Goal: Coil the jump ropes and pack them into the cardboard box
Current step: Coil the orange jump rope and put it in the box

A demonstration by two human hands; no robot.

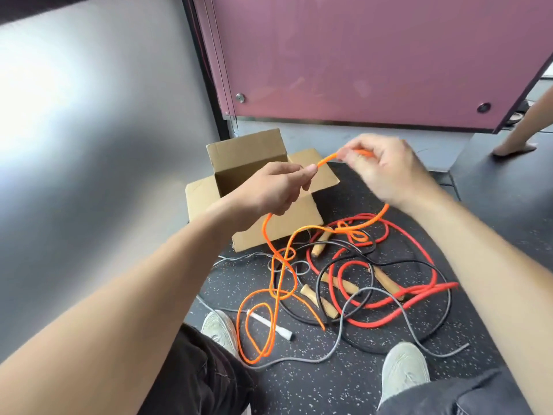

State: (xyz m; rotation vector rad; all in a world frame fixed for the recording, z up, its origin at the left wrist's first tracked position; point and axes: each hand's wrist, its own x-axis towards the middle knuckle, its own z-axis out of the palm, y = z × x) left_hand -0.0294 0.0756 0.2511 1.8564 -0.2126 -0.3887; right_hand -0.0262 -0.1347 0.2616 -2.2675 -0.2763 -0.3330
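Speckled dark floor, lower centre. Bearing: open cardboard box; tangled orange rope, red rope, black rope, grey rope; wooden handles; white handle.

Matt cardboard box, wooden handles

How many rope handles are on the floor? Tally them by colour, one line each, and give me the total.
wooden handles: 4
white handle: 1
Total: 5 handles in view; the tangle may hide others.
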